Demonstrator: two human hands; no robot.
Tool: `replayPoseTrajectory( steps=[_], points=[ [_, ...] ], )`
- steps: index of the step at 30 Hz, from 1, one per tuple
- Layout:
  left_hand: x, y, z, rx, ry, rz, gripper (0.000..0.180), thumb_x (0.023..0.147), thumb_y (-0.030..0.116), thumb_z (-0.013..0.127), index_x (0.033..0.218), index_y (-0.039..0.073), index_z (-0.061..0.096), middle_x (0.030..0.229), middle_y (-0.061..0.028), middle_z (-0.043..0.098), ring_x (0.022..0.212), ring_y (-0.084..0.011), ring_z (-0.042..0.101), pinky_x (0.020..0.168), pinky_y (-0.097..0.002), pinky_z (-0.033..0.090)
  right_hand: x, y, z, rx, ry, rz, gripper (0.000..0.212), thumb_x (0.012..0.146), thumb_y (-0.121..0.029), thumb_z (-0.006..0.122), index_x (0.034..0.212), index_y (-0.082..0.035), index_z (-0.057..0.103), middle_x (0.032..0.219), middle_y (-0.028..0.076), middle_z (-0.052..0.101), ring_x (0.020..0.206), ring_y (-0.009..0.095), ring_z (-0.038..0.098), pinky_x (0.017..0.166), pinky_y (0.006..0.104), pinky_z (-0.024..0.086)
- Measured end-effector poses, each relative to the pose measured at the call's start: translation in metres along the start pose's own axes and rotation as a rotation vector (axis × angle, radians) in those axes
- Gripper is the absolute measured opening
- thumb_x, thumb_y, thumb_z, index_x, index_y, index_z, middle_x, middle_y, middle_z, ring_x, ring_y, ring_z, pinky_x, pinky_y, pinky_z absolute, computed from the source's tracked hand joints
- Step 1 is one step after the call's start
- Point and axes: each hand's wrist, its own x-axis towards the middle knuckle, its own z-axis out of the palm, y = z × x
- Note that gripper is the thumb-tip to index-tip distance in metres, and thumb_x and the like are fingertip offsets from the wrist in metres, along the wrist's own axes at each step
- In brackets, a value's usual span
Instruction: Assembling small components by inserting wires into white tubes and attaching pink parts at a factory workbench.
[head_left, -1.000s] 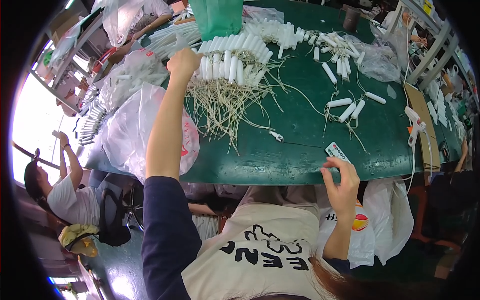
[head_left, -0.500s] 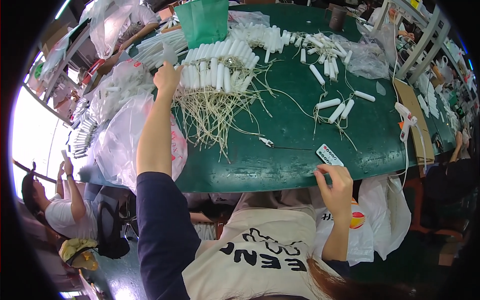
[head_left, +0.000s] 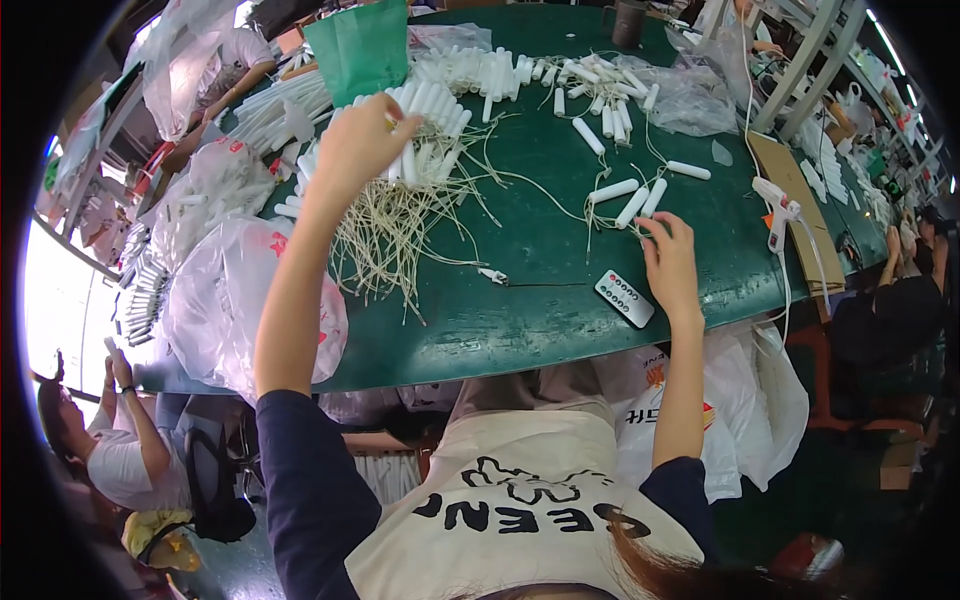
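Observation:
My left hand is over the left part of a pile of white tube-shaped pieces, thumb and fingers apart, with nothing visible in it; the hand hides some tubes. Thin cream cords hang from the pile in a tangle toward me. My right hand is open, its bent fingertips beside the near ends of a few loose white tubes and their cords. Below those fingers lies a white remote control with rows of dark buttons and a red one.
A green bag stands behind the pile. Clear plastic bags bulge at the table's left. More corded tubes lie at the far right. A white glue gun with a cable rests by a cardboard strip. Other people sit around.
My left hand has moved right, over the pile, and the small translucent piece near its fingers now lies apart from it. My right hand has reached forward past the remote control toward the loose tubes.

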Motion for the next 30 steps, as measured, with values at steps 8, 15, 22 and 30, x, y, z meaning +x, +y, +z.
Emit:
replayPoseTrajectory(
  steps=[8,15,22,30],
  points=[
    [-0.044,0.045,0.026,-0.133,-0.181,0.214,0.034,0.083,0.041,0.062,0.089,0.007,0.063,0.072,-0.0160,0.066,0.071,-0.0325,0.064,0.066,-0.0414,0.048,0.018,0.009,0.026,-0.234,-0.049,-0.109,0.036,0.078,0.002,0.061,0.109,-0.017,0.064,0.126,0.013,0.045,0.119,0.035,0.040,0.093,0.0450,0.040],
    [-0.056,0.055,0.033,-0.187,-0.218,0.274,0.032,0.082,0.037,0.063,0.086,0.005,0.064,0.068,-0.0169,0.062,0.070,-0.0352,0.062,0.065,-0.0452,0.047,0.026,0.009,0.011,-0.069,0.079,-0.142,0.018,0.080,-0.005,0.063,0.097,-0.008,0.061,0.114,0.011,0.055,0.111,0.030,0.047,0.088,0.0406,0.042],
    [-0.063,0.060,0.044,-0.246,-0.301,0.325,0.033,0.085,0.037,0.060,0.092,0.005,0.060,0.065,-0.0138,0.062,0.062,-0.0312,0.061,0.060,-0.0415,0.045,0.040,0.019,-0.007,1.063,0.340,0.382,0.027,0.095,-0.022,0.054,0.108,0.001,0.054,0.103,0.011,0.064,0.086,0.013,0.061,0.074,0.0268,0.049],
    [-0.077,0.073,0.029,-0.591,-0.465,0.221,0.030,0.091,0.019,0.042,0.114,0.000,0.040,0.066,-0.0134,0.054,0.063,-0.0294,0.055,0.062,-0.0419,0.042,0.032,-0.018,-0.076,1.242,0.385,0.437,0.016,0.095,-0.023,0.053,0.103,-0.009,0.049,0.086,0.012,0.065,0.066,0.012,0.060,0.058,0.0224,0.049]
  ],
)
